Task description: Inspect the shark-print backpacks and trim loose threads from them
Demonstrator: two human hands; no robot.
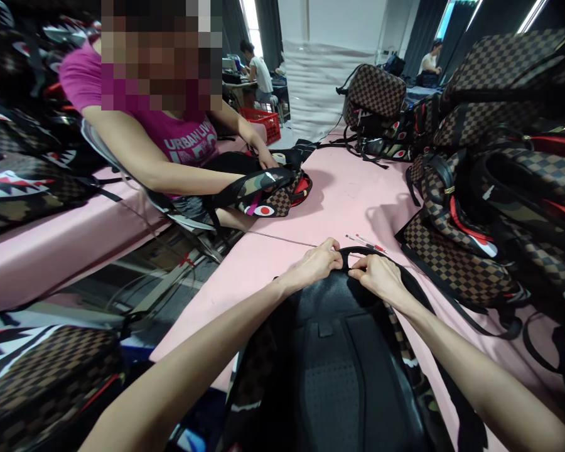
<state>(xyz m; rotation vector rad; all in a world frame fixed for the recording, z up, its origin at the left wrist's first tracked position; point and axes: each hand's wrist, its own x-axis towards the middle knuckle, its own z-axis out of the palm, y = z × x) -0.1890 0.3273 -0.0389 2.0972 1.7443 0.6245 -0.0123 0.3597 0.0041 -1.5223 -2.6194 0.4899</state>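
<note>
A black backpack (343, 364) lies back-panel up on the pink table (348, 194), its top pointing away from me. My left hand (316, 263) pinches the top edge by the black carry handle (358, 252), fingers closed on it. My right hand (379, 276) grips the same top edge just to the right, fingers also closed. The two hands almost touch at the handle.
A person in a pink shirt (179, 135) sits across at the left, handling a camouflage and checkered backpack (268, 191). Several checkered backpacks (480, 188) are piled on the right. A thin red and black tool (365, 242) lies beyond my hands. A red crate (266, 122) stands behind.
</note>
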